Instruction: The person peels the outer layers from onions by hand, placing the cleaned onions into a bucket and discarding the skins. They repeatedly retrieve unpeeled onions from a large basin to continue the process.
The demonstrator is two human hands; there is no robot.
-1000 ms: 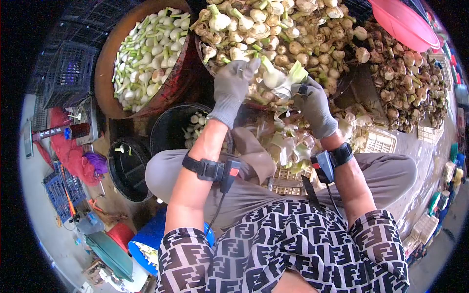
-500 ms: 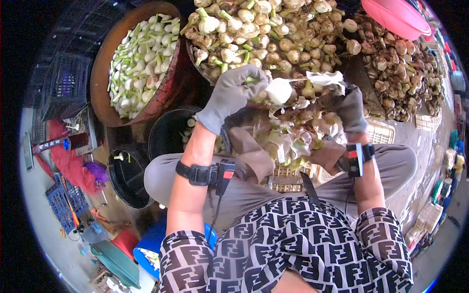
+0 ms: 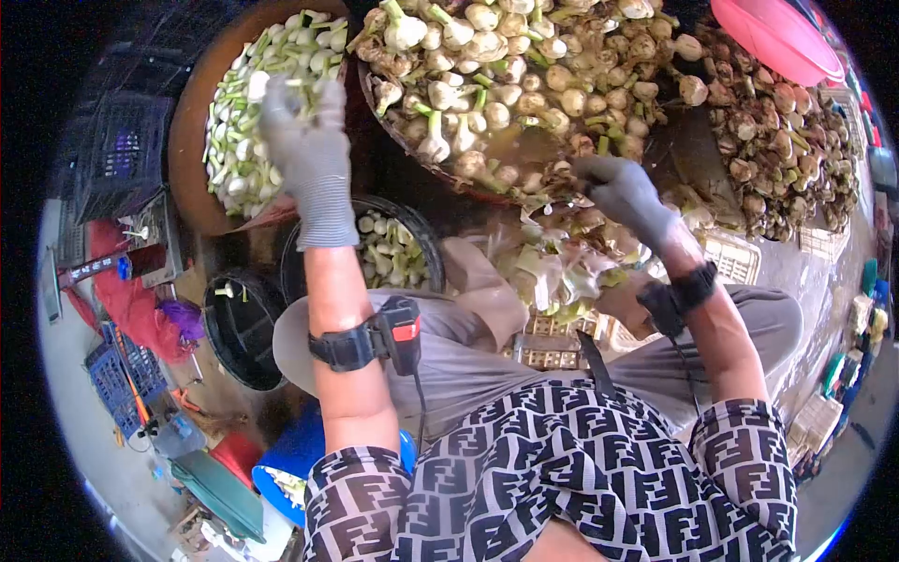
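Observation:
My left hand (image 3: pixel 307 131), in a grey glove, is over the rusty tub (image 3: pixel 192 122) of cleaned garlic (image 3: pixel 245 173). Its fingers look spread, though motion blurs them, and a white bulb (image 3: pixel 257 87) lies just beyond the fingertips. My right hand (image 3: pixel 620 190), gloved too, has its fingers curled together at the near edge of the wide tub of wet, soiled garlic bulbs (image 3: pixel 562 80). Whatever those fingers hold is too hidden to name. Below it lies a pile of peeled garlic skins (image 3: pixel 562 267).
A black bucket (image 3: pixel 438 272) with cleaned bulbs stands before my left knee, beside a smaller black bucket (image 3: pixel 225 342). Unwashed garlic (image 3: pixel 787 155) is heaped at the right beneath a pink basin (image 3: pixel 777 42). A blue bucket (image 3: pixel 318 440) stands by my left elbow.
My left hand has moved left and away from me, from the white bulb held between both hands to the rusty tub. My right hand has shifted left, and its strip of pale skin is gone.

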